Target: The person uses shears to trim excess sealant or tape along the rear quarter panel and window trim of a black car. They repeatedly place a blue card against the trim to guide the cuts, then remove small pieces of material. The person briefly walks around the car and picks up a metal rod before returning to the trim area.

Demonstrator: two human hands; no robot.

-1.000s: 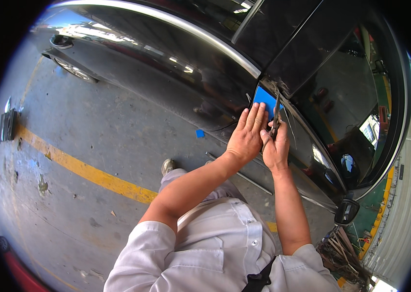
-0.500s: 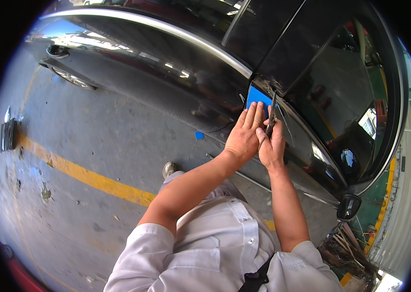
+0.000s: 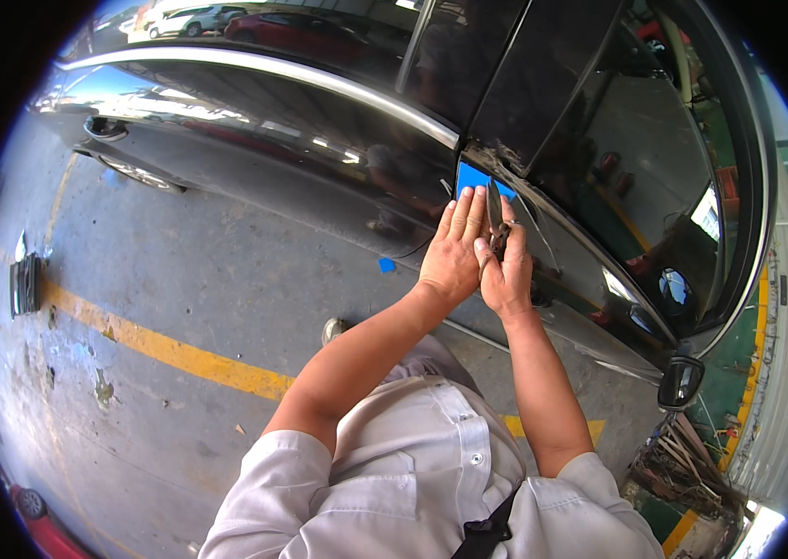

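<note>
I stand beside a dark, glossy car (image 3: pixel 301 158). My left hand (image 3: pixel 452 250) lies flat with fingers together against the door, just below a blue patch of tape (image 3: pixel 474 177) stuck near the seam between the two doors. My right hand (image 3: pixel 506 270) is closed around a thin dark metal tool (image 3: pixel 494 216) whose tip points up toward the blue tape. The two hands touch each other. The lower part of the tool is hidden inside my fist.
A side mirror (image 3: pixel 680 382) juts out at the lower right. A yellow line (image 3: pixel 170 349) crosses the grey concrete floor. A small blue scrap (image 3: pixel 387 265) lies on the floor near the car. Clutter of rods (image 3: pixel 683 466) sits at right.
Both hands have stayed on the door by the blue tape; the view has shifted slightly, and the hands sit a little lower in the picture.
</note>
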